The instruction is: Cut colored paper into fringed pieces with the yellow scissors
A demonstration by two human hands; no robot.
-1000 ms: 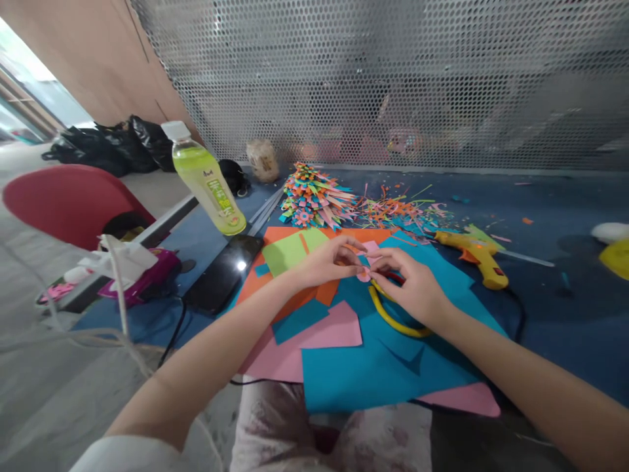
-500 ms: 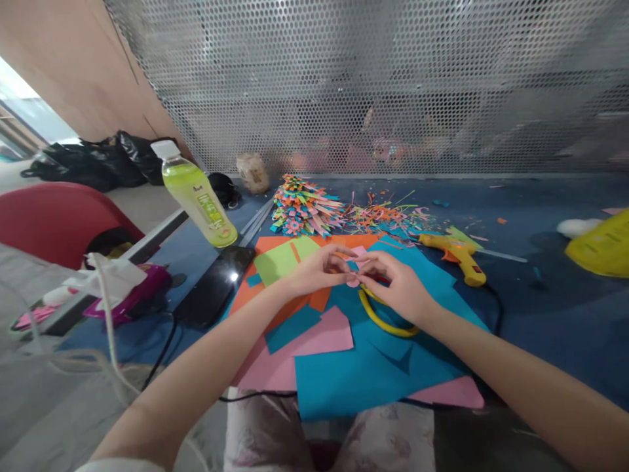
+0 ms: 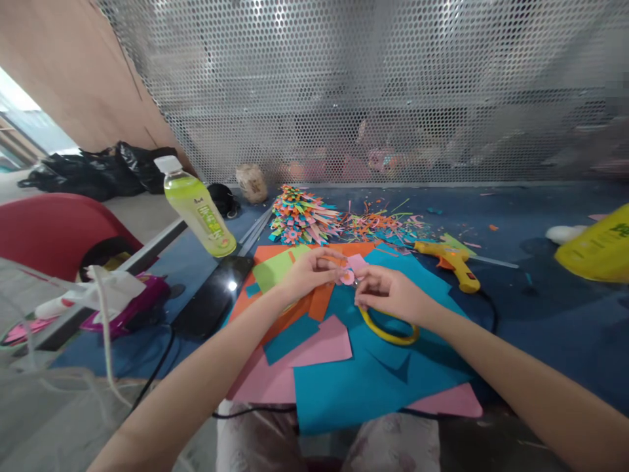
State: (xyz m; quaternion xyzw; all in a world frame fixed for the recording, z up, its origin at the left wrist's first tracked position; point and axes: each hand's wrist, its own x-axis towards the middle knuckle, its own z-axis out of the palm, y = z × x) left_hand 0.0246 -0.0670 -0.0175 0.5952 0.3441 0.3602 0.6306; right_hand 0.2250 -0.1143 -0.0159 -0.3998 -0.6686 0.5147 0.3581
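My left hand [image 3: 314, 274] pinches a small pink paper flower [image 3: 348, 277] with an orange centre between thumb and fingertips. Close to its right edge is my right hand [image 3: 386, 292], fingers curled together; what they hold, if anything, is too small to make out. Beneath the right hand lies a yellow loop-shaped handle [image 3: 393, 337], the rest of it hidden. Both hands are above stacked coloured sheets, including a large blue sheet [image 3: 354, 387], a pink piece [image 3: 327, 344], an orange strip [image 3: 320, 303] and a light green sheet [image 3: 270, 270].
Behind the sheets stand a cone of many-coloured paper flowers and strips [image 3: 299, 219] and a heap of paper scraps [image 3: 383, 223]. A yellow glue gun [image 3: 452, 261] lies right. Left are a phone [image 3: 213, 295] and a drink bottle [image 3: 201, 213]. Perforated metal [image 3: 344, 78] backs the table.
My right fingertips have drawn slightly away from the flower, which now faces up in my left fingers with its orange centre showing. The view has tipped slightly upward.
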